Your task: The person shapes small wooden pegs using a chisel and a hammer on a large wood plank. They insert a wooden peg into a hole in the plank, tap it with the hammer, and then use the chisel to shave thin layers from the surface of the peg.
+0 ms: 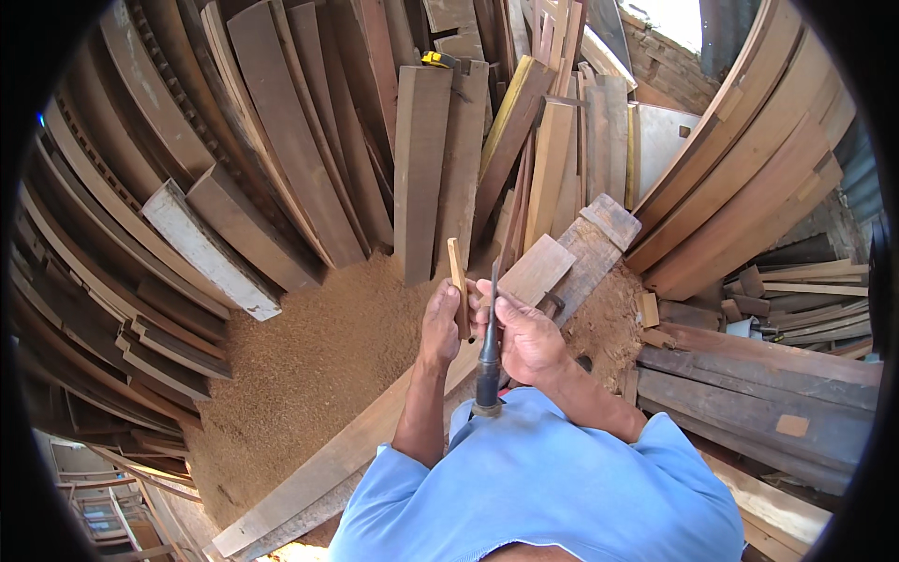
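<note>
My left hand point(440, 321) is closed around a slim, light-brown wooden stick point(455, 265), which stands up out of the fist. Close beside it, my right hand point(526, 335) grips a chisel by the lower part of its narrow metal blade. The blade points away from me, and the dark chisel handle point(488, 373) hangs toward my chest. Stick and chisel are held nearly side by side. Just beyond my right hand lies a flat wooden block point(538, 268) on a worn board point(592, 251). Some fingertips are hidden behind the chisel and stick.
A long plank point(318, 461) runs diagonally beneath my forearms. Sawdust point(300, 361) covers the ground on the left. Timber boards point(300, 131) lean all around, with a yellow tape measure point(437, 59) atop one post. Stacked beams point(749, 403) lie at right, near scrap strips point(815, 295).
</note>
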{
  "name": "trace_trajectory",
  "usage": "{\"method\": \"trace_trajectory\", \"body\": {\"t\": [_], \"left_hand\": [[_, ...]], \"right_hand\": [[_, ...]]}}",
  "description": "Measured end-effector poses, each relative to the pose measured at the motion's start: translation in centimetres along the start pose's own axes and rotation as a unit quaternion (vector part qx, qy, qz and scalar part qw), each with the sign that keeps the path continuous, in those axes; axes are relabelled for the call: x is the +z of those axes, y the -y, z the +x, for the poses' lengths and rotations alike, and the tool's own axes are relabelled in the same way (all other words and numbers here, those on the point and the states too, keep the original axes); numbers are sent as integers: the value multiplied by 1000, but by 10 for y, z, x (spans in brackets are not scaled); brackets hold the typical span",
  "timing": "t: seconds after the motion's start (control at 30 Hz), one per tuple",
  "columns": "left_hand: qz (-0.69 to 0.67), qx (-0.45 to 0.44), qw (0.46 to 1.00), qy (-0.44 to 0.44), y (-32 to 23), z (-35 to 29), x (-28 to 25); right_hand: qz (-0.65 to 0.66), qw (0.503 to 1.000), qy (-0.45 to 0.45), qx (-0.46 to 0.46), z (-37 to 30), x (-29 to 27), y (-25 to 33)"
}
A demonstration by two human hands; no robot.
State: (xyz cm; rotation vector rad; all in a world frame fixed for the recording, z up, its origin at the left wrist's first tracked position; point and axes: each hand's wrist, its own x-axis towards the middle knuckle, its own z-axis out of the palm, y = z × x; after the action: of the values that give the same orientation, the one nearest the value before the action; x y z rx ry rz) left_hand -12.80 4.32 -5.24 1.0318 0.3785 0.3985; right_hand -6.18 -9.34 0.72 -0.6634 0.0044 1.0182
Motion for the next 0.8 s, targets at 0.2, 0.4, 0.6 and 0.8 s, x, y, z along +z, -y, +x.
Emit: {"method": "trace_trajectory", "body": {"t": [0.2, 0.4, 0.6, 0.8], "left_hand": [[40, -16, 999, -1, -24, -10, 1], [104, 31, 993, -53, -43, -13, 3], [324, 115, 939, -17, -49, -29, -14], [407, 165, 898, -27, -68, -43, 7]], "right_hand": [[-14, 993, 68, 98, -5, 13, -3], [-56, 988, 79, 123, -6, 44, -6], [-79, 977, 82, 181, -22, 47, -19], [-110, 979, 89, 144, -37, 57, -10]]}}
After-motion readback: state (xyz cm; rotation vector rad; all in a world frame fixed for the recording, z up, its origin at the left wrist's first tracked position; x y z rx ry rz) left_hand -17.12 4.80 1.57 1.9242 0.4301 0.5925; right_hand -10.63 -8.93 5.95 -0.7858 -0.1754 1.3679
